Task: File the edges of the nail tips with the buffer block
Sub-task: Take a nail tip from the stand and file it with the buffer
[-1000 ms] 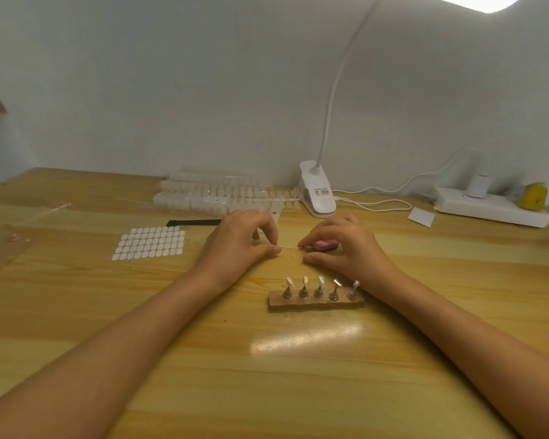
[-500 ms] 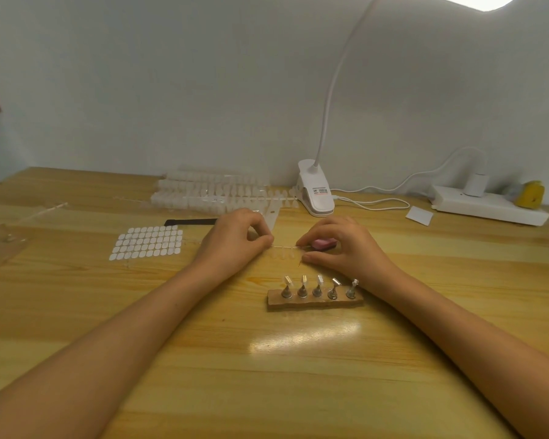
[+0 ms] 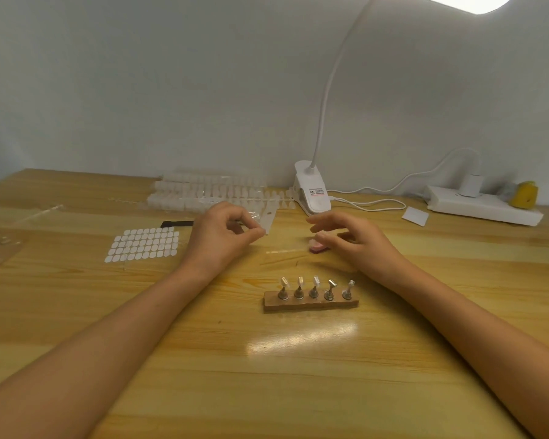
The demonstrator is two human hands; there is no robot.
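My left hand is curled, thumb and forefinger pinched together on something small and clear, which looks like a nail tip. A clear nail tip strip lies flat on the table between my hands. The pink buffer block rests on the wood just right of it. My right hand hovers over the block with fingers spread and relaxed, holding nothing; whether a fingertip touches the block is unclear. Nearer to me stands a wooden stand with several metal nail holders.
Rows of nail tip strips lie at the back, with a sheet of white stickers and a black file to the left. A clip lamp, white card and power strip sit at the back right.
Both hands held the clear strip between them before. The strip now lies on the table, my left hand has drawn back left with fingers pinched, and my right hand has let go and spread.
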